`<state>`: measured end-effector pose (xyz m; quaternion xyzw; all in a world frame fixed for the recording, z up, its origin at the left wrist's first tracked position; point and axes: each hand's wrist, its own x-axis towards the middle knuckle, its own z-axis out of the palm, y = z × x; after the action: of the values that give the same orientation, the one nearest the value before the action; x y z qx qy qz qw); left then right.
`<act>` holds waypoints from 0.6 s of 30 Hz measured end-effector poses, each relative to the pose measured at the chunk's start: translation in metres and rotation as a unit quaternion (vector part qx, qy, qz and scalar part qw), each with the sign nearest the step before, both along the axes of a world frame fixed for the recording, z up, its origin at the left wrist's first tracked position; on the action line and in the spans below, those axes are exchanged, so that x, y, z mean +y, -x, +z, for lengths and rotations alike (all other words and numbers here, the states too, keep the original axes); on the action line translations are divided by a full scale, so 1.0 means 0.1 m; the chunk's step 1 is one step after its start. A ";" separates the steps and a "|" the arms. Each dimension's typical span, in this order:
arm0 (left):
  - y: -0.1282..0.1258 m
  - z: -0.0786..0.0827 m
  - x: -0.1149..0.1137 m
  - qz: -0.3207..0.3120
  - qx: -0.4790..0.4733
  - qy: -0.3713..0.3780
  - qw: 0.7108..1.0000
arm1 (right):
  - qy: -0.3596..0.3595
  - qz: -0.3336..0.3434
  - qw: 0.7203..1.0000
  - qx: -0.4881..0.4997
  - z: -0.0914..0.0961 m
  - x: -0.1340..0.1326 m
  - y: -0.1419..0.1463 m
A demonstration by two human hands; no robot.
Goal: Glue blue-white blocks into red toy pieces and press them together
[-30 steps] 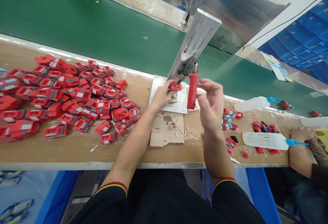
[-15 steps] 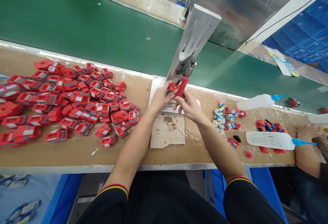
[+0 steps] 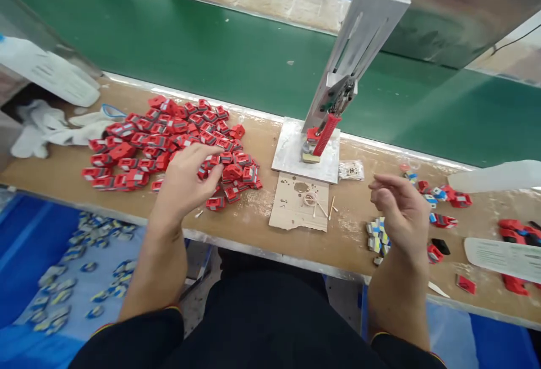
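My left hand [image 3: 183, 183] hovers at the near edge of a pile of red plastic parts [image 3: 169, 138], fingers bent and apart, fingertips touching one red part [image 3: 210, 161]. My right hand [image 3: 399, 208] floats above the bench with loosely curled fingers and holds nothing. It is just above a small cluster of blue and white pieces [image 3: 377, 235]. Between the hands stands a small lever press [image 3: 350, 59] with a red handle [image 3: 325, 134] on a metal base plate [image 3: 291, 155]. A red part [image 3: 311, 134] sits in its fixture.
A cardboard scrap [image 3: 296, 205] with sticks lies in front of the press. Red and blue parts [image 3: 439, 197], a black piece [image 3: 440, 245] and a white bottle [image 3: 494, 177] lie to the right. White cloth [image 3: 51, 127] is at the left. A green conveyor belt [image 3: 190, 48] runs behind.
Both hands have left the press handle. My left hand moved left to the red pile, my right hand drew back to the right. The view has shifted left.
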<state>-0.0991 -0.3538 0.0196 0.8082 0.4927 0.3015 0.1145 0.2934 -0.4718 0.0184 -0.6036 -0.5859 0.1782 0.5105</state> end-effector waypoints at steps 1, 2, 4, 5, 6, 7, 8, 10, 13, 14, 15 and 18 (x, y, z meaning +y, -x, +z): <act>0.13 -0.03 -0.04 -0.003 0.039 0.019 0.999 | 0.025 0.025 0.999 -0.035 -0.05 -0.01 -0.01; 0.21 -0.10 -0.05 -0.011 0.069 0.034 0.997 | 0.053 0.058 0.994 -0.072 -0.10 -0.01 0.00; 0.26 -0.33 0.00 -0.038 0.079 0.034 0.996 | 0.095 0.119 0.979 -0.134 -0.23 0.03 0.05; 0.25 -0.46 0.06 -0.052 0.061 0.018 0.997 | 0.107 0.134 0.973 -0.154 -0.29 0.05 0.07; 0.23 -0.58 0.12 -0.065 0.032 -0.007 0.997 | 0.115 0.141 0.969 -0.166 -0.34 0.08 0.09; 0.22 -0.68 0.19 -0.078 0.002 -0.034 0.996 | 0.121 0.140 0.968 -0.172 -0.39 0.10 0.10; 0.22 -0.76 0.25 -0.090 -0.023 -0.061 0.994 | 0.127 0.138 0.967 -0.174 -0.42 0.12 0.11; 0.26 -0.84 0.32 -0.104 -0.047 -0.098 0.989 | 0.142 0.140 0.966 -0.167 -0.47 0.14 0.10; 0.29 -0.72 0.23 -0.065 -0.086 -0.106 0.988 | 0.158 0.143 0.964 -0.160 -0.51 0.15 0.11; 0.26 -0.63 0.14 -0.038 -0.115 -0.104 0.987 | 0.160 0.144 0.964 -0.158 -0.52 0.15 0.12; 0.21 -0.53 0.05 -0.013 -0.155 -0.102 0.983 | 0.160 0.147 0.964 -0.156 -0.52 0.16 0.13; -0.08 -0.23 -0.20 0.022 -0.324 -0.107 0.940 | 0.150 0.154 0.965 -0.152 -0.54 0.20 0.19</act>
<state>-0.0915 -0.3738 -0.0036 0.6630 0.4119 0.6003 0.1744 0.2742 -0.4515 -0.0361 -0.5960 -0.7089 0.2466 0.2855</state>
